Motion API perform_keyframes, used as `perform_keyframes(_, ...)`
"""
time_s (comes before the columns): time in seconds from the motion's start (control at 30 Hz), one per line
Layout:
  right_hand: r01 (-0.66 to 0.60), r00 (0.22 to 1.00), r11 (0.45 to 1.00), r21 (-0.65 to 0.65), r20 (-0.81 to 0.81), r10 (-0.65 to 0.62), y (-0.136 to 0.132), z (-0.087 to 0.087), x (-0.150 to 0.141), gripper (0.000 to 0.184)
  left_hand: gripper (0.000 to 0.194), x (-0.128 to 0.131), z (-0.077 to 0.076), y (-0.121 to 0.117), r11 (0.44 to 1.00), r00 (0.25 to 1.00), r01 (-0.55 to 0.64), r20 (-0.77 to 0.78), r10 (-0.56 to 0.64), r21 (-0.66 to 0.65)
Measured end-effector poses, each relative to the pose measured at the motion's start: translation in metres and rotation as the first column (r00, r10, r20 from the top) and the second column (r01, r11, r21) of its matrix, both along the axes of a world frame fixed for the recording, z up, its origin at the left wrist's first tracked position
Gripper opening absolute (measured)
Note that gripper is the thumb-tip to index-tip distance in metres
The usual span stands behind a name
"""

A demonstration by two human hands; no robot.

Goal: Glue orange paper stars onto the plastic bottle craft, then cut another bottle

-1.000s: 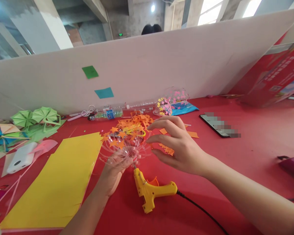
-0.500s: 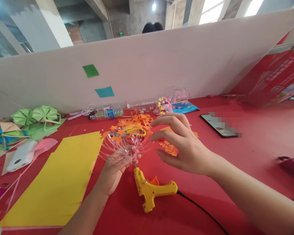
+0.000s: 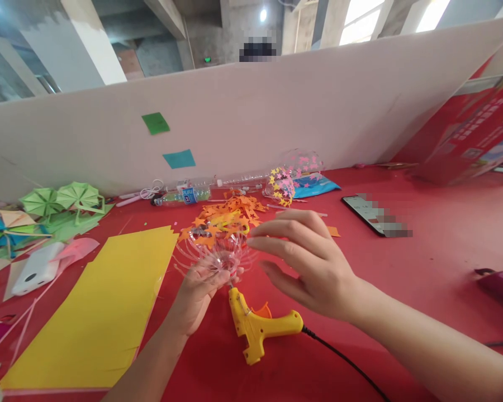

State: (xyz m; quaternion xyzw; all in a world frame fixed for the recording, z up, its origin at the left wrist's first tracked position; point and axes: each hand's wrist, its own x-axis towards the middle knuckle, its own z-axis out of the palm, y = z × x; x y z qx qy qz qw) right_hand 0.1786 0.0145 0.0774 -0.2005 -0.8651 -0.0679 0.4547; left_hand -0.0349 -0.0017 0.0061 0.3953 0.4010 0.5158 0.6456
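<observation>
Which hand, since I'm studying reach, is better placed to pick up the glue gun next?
Likely the right hand: it looks empty near the glue gun, while the left hand holds clear plastic.

Reads "PURE" on the blue label [image 3: 188, 195] of the bottle [image 3: 202, 192]. Too blurred to read on the box [image 3: 465, 134] and phone [image 3: 362, 214]; too small on the green sign [image 3: 208, 59].

A clear plastic piece [image 3: 226, 258], cut into many thin strips that fan and curl outward from its narrow base, is held well apart from the far edge of the tabletop [image 3: 385, 290].
</observation>
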Motion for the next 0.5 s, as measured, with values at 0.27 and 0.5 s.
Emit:
perform_keyframes(0.27, -0.082, 0.992, 0.988, -0.133, -0.106, 0.068, -0.010, -0.003, -0.005, 0.022, 0.028, 0.005, 0.001, -0.002, 1.000, 1.000, 0.012, -0.018, -0.012, 0.019)
perform_keyframes(0.5, -0.053, 0.991, 0.940, -0.337, -0.130, 0.009, -0.013, -0.010, -0.009, 0.019, 0.029, 0.003, 0.001, 0.000, 0.998, 0.999, -0.054, -0.007, 0.054, 0.027)
